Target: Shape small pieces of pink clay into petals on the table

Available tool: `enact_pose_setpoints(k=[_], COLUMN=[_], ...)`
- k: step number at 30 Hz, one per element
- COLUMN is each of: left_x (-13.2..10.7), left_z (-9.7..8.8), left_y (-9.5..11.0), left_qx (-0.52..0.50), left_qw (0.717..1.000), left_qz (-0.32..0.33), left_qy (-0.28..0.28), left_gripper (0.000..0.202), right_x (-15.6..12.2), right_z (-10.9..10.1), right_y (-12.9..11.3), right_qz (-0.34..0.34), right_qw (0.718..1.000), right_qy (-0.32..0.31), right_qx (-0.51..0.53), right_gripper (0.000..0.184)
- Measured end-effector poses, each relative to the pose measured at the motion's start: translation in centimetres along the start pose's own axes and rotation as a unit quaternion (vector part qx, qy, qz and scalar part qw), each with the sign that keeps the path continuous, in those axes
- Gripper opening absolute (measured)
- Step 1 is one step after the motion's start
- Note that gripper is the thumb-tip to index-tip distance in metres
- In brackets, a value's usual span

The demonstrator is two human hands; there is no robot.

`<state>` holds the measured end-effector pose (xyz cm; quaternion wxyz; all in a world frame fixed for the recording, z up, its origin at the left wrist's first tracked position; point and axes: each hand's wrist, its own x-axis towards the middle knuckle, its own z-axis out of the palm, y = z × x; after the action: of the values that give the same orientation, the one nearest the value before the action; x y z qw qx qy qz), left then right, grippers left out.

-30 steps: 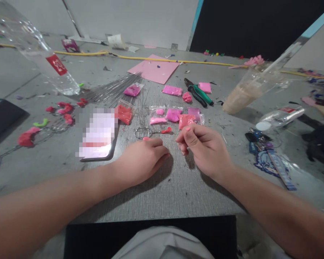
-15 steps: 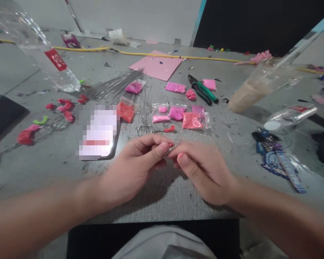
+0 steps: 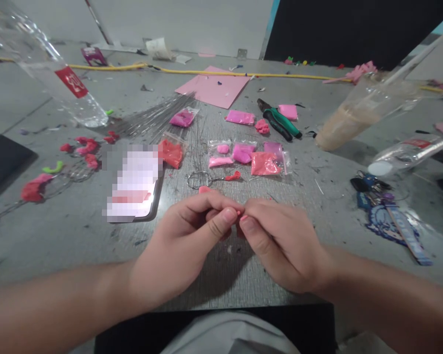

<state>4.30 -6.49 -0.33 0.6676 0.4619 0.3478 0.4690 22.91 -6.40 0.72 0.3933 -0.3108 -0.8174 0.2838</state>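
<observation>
My left hand (image 3: 186, 241) and my right hand (image 3: 280, 241) meet low over the grey table (image 3: 77, 236), fingertips pinched together on a tiny pink-red bit of clay (image 3: 239, 214). Both hands are closed in a pinch. Just beyond them lies a wire ring with a red clay tip (image 3: 212, 179) and a small pink lump (image 3: 204, 189). Behind that sit small bags of pink and red clay (image 3: 249, 158). A phone (image 3: 133, 184) lies to the left of my left hand.
A bundle of thin wires (image 3: 155, 118), green-handled pliers (image 3: 278, 124), a pink sheet (image 3: 214, 89), a plastic bottle (image 3: 47, 69), a cup with a beige drink (image 3: 350, 120), keys (image 3: 384, 206) and red clay pieces (image 3: 84, 147) are spread around.
My right hand came down from near the clay bags to meet my left hand, which lifted off the table; both now pinch the small clay bit together.
</observation>
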Motion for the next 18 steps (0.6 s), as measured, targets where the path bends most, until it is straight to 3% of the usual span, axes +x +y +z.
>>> enact_pose_setpoints(k=[18], left_x=[-0.02], left_z=[-0.11], left_y=[-0.2], left_qx=[0.014], left_qw=[0.999], left_qz=[0.03], left_qy=[-0.019], left_gripper=[0.008], right_x=[-0.09], right_z=[0.55], right_y=[-0.05], right_qz=[0.012], right_qw=[0.999], right_qy=[0.03], right_qx=[-0.015], right_gripper=[0.024])
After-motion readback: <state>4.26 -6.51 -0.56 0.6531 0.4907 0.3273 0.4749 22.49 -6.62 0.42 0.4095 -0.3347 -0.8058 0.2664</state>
